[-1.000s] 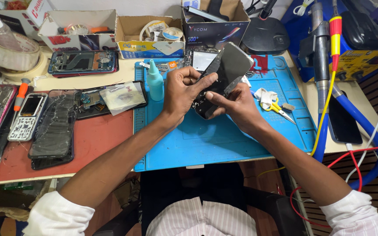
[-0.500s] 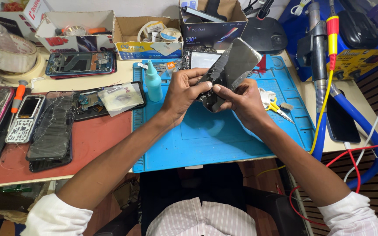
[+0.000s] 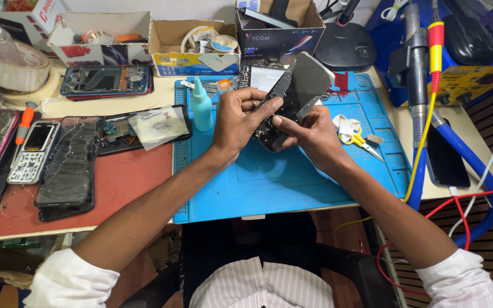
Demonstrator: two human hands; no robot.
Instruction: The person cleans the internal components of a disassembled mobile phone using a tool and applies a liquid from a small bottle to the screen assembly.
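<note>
Gripping the smartphone (image 3: 292,105) above the blue mat (image 3: 269,182), left hand (image 3: 238,120) and right hand (image 3: 309,134) both clamp it; dark rectangular box (image 3: 281,34) beyond, yellow-blue carton (image 3: 192,48) alongside.

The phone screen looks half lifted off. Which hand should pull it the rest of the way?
Probably the right hand: its fingers sit at the gap under the lifted screen. The left hand wraps the phone body and steadies it over the blue mat.
</note>
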